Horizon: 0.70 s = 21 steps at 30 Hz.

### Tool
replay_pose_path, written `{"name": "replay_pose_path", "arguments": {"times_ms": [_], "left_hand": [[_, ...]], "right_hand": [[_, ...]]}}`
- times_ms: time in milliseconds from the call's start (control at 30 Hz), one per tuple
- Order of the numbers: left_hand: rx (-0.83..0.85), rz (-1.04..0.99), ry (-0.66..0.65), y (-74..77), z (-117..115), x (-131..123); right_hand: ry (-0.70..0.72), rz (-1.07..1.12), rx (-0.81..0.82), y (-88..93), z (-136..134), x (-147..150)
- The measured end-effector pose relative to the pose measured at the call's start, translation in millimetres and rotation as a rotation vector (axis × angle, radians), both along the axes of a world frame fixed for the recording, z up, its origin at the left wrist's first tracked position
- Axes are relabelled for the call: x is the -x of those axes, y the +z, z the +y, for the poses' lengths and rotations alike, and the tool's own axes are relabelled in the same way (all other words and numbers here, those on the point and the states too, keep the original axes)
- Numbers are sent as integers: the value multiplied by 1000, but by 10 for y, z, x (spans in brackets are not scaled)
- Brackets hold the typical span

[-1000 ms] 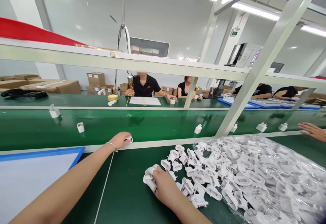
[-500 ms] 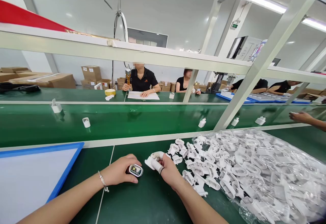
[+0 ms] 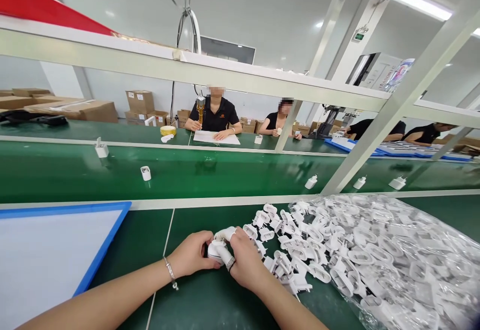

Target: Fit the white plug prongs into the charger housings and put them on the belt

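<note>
My left hand (image 3: pixel 192 254) and my right hand (image 3: pixel 243 259) meet over the green bench, both closed on a white charger body (image 3: pixel 216 251) held between them. The right fingers wear white finger cots and also press a white plug part against it. Just right of my hands lies a heap of white plug parts (image 3: pixel 292 242), spilling from a clear plastic bag (image 3: pixel 390 255) full of the same parts.
A blue-edged white tray (image 3: pixel 56 250) lies at the left. Beyond a white rail runs a green conveyor belt (image 3: pixel 225 172) carrying single white chargers (image 3: pixel 145 173). A slanted white frame post (image 3: pixel 393 105) rises at right. Other people sit at the far side.
My left hand drew back from the belt's edge with a charger body and joined my right hand, which lifted a plug part from the heap. Another person's hand at right has left view.
</note>
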<state>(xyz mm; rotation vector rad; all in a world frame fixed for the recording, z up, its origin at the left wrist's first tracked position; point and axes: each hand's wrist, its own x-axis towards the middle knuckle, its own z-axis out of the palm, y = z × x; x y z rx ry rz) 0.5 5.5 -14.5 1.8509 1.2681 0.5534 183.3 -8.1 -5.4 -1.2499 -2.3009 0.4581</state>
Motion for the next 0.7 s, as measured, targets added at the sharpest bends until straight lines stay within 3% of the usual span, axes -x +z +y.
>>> {"name": "replay_pose_path", "arguments": {"times_ms": [200,367,533,633,700], "left_hand": [[-3,16,4,-11,-25,-14],[-59,51,-19,46,-52,-9],[-139,93,-168,161,-90,53],[-206,199,-157,250,90,214],[-256,337,-12,325,351,424]], "right_hand": [[-65,-252,-72,-18,14,23],[-111,-351,-12,-99,-48,81],[-56,-310,8,-61,-27,28],[-8,-227,-2,63,44,-116],[-150,-324,-54,141,98,-223]]}}
